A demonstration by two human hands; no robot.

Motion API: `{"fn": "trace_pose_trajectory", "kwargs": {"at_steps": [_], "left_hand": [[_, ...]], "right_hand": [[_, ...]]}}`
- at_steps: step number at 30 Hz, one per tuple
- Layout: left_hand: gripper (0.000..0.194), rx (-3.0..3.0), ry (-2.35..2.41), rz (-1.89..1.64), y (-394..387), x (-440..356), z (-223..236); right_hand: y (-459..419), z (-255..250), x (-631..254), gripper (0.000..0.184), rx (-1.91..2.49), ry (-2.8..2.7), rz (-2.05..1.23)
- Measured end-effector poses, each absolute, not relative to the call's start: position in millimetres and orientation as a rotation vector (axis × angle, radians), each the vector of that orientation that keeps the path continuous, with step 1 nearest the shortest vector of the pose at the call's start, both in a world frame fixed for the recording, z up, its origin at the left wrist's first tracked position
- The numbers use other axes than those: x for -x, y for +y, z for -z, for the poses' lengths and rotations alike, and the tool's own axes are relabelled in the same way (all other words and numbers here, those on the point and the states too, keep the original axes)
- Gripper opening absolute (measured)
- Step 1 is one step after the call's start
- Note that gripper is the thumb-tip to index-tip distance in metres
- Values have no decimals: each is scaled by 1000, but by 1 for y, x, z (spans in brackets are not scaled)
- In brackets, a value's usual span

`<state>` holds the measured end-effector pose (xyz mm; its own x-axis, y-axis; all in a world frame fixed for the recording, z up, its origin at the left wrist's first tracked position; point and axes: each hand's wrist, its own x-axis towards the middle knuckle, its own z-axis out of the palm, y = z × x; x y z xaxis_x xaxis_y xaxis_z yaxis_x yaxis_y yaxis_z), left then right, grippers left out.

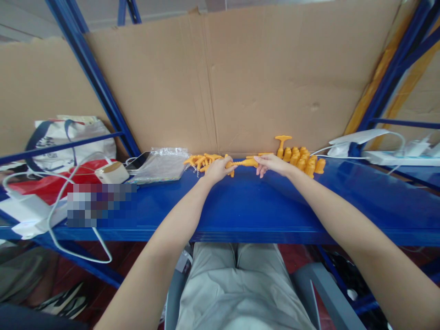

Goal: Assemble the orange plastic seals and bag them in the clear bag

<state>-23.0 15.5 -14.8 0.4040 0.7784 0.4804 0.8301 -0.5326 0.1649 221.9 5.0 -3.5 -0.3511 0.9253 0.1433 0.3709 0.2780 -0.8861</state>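
A yellow plastic corkscrew lies level between my two hands, just above the table. My left hand is closed on its handle end, and a narrow ridged shaft shows between the hands. My right hand grips the wider body end, its lower fingers partly curled. Left of my left hand lies a pile of yellow T-shaped handles with metal spirals sticking out. Beyond my right hand stand several yellow hollow bodies in a cluster. One upright corkscrew with its T-handle stands behind them.
The blue metal table backs onto a cardboard wall. To the left are a clear plastic bag, a phone, a white charger with cables and a cloth bag. A power strip lies right. Another person's leg shows lower left.
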Motion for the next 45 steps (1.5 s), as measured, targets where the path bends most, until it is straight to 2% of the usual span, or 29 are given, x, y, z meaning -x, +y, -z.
{"fn": "trace_pose_trajectory", "kwargs": {"at_steps": [7,12,16,21,30,45], "left_hand": [[22,2568,-1446,809,18,24,16],[21,2585,-1442,813,22,24,19],[21,2586,-1429,832,23,23,21],[23,2582,-1414,880,23,24,22],[23,2535,-1417,874,22,23,20],[23,2556,-1419,870,20,21,19]], "right_hand": [[3,2,-220,47,1268,-1808,-1048],[9,4,-230,35,1238,-1873,-1045],[16,8,-238,39,1129,-1915,-1029],[20,10,-238,28,1106,-1911,-1004],[9,1,-231,22,1126,-1891,-940],[-1,-4,-220,57,1306,-1815,-1036]]}}
